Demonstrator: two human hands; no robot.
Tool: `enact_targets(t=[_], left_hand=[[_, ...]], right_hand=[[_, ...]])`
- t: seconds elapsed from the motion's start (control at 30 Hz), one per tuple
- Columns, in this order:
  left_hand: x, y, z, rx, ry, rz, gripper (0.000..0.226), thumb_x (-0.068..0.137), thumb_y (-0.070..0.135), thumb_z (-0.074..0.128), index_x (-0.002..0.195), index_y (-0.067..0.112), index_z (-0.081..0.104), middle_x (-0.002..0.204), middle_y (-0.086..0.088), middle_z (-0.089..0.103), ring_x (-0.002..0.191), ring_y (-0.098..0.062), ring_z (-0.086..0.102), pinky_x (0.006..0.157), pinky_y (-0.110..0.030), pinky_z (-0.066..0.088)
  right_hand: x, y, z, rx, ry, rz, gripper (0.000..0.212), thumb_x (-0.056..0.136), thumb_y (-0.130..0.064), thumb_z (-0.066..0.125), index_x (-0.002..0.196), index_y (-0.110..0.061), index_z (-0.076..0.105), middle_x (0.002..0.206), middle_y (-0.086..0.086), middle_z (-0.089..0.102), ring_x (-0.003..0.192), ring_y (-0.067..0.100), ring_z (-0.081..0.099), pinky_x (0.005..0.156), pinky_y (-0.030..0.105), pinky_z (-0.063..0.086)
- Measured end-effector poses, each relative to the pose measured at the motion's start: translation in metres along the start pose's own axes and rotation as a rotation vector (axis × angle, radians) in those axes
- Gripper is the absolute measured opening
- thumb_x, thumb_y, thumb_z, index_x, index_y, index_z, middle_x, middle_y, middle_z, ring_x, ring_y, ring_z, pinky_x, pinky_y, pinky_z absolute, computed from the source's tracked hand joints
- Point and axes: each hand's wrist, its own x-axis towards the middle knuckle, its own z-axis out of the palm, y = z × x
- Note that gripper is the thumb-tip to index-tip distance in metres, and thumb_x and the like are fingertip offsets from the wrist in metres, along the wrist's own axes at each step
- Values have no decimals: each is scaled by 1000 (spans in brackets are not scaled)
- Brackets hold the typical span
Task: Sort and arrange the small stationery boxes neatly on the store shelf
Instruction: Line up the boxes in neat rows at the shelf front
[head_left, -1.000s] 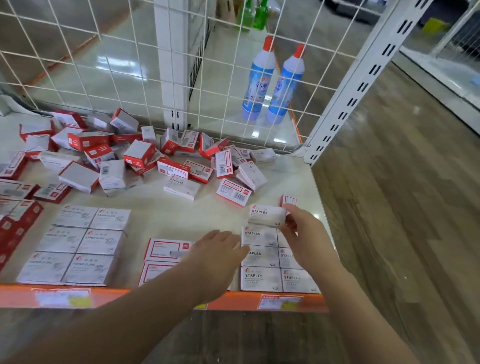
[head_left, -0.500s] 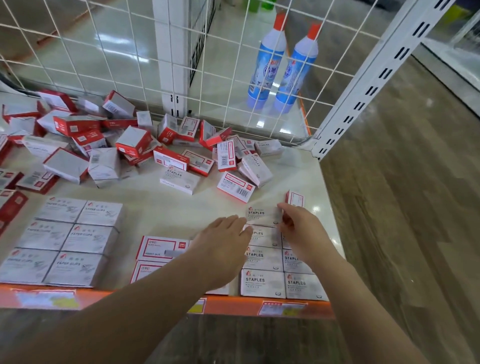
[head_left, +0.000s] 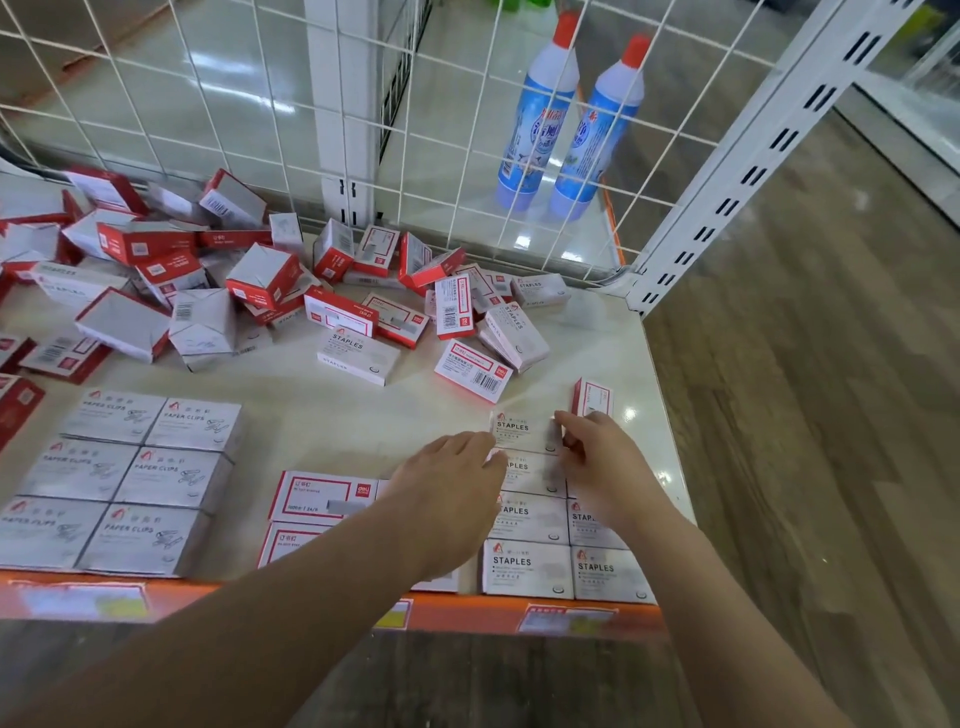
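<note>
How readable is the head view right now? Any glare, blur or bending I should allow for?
Head view: ceiling lights glare off the glossy floor behind the wire grid and leave a small hotspot on the shelf near the right hand. STAPLES box print reads clearly; paper clips boxes are softer. Wide-angle bending shows at the white upright.

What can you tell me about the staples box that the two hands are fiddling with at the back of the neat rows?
The small white cardboard box printed STAPLES is flat and oblong with a little red logo. It lies face up on the cream shelf top, at the far end of the neat staples rows. The left hand touches its left edge with its fingertips; the right hand pinches its right end.
</note>
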Motion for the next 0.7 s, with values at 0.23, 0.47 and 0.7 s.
enact_targets(t=[0.23,0.47,0.7], left_hand=[[14,3,-4,26,-21,52,55,101,32,33,149,24,9,158,3,-2,145,-17,0,116,-33,7],[26,12,-10,85,-65,72,55,100,31,35,149,21,13,157,0,10,142,-20,15,113,-35,21],[37,15,-11,155,-60,55,42,95,24,47,135,17,40,139,-3,37,126,-22,41,98,-38,44]], right_hand=[[-8,21,-4,175,317,97,33,90,-5,51,121,-12,59,105,2,56,88,11,51,79,18,37],[2,29,-5,158,322,284,45,88,-34,58,127,-11,52,112,5,58,96,16,54,78,25,40],[15,21,-1,164,288,347,34,79,-40,65,80,-12,48,80,7,54,74,26,52,57,29,36]])
